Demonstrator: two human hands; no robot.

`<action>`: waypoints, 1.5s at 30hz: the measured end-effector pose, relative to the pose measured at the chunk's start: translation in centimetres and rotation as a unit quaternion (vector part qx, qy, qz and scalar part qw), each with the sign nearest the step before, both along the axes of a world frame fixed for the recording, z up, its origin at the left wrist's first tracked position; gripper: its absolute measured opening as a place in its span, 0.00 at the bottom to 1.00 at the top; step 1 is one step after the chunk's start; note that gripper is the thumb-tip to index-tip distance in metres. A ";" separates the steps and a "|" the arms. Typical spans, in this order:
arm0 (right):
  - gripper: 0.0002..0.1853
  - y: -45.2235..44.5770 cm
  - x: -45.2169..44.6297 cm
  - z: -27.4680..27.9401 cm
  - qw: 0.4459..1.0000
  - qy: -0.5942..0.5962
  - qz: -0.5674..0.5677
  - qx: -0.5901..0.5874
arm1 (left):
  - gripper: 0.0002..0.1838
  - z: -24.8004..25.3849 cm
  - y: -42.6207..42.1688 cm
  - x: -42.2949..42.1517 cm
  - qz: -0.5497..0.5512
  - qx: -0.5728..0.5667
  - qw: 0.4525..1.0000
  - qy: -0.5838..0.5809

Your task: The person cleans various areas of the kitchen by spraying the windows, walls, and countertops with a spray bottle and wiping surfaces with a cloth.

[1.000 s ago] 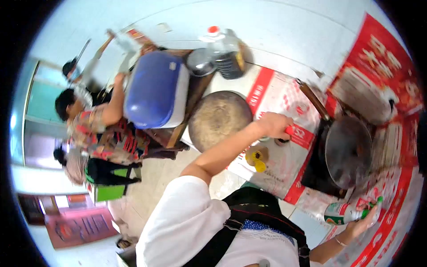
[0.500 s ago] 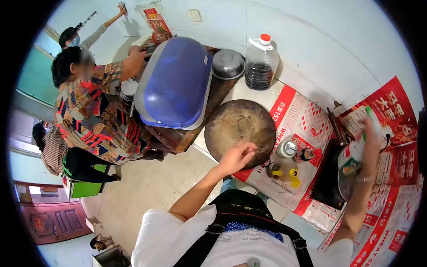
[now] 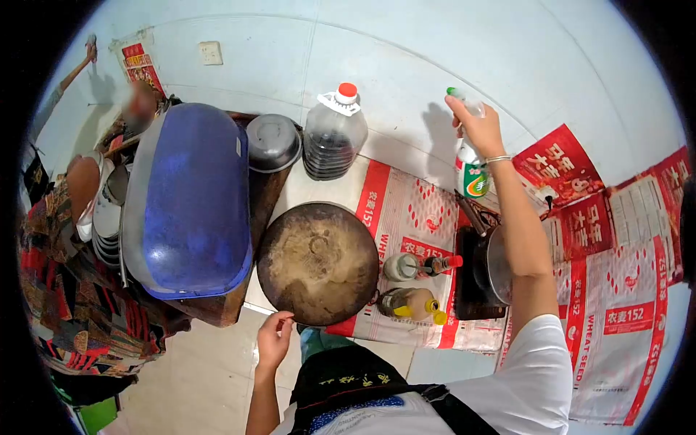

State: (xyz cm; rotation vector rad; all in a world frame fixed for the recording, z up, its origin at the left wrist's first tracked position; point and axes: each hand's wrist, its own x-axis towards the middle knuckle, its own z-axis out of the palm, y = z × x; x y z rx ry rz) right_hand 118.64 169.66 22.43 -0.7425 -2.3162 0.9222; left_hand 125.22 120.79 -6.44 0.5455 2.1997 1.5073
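- Right hand (image 3: 477, 130) clamped round the neck of a spray bottle (image 3: 472, 171), near the back edge of the table (image 3: 308, 190).
- Left hand (image 3: 272, 341), well apart, fingers loosely curled beside the round board (image 3: 319, 254), at the table's front edge.

Bright, soft shadows (image 3: 439, 132), fisheye distortion, edges perhaps blurred

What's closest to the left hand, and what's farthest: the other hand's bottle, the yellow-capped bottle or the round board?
From the left hand:
1. Round board: just ahead.
2. Yellow-capped bottle: off to the right.
3. Green-and-white bottle: ahead and right, in the right hand.
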 end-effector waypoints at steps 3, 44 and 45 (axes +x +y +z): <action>0.26 1.0 -1.4 0.6 1.000 0.005 0.022 0.017 | 0.07 -0.4 -0.6 -0.2 0.051 0.007 0.998 -0.027; 0.23 13.2 2.2 -11.1 0.721 -0.542 0.116 0.417 | 0.07 -3.1 0.8 -0.1 0.073 -0.045 0.994 -0.063; 0.23 13.0 3.0 -10.4 0.726 -0.531 0.090 0.427 | 0.07 -3.2 0.9 -0.2 0.069 -0.042 0.995 -0.062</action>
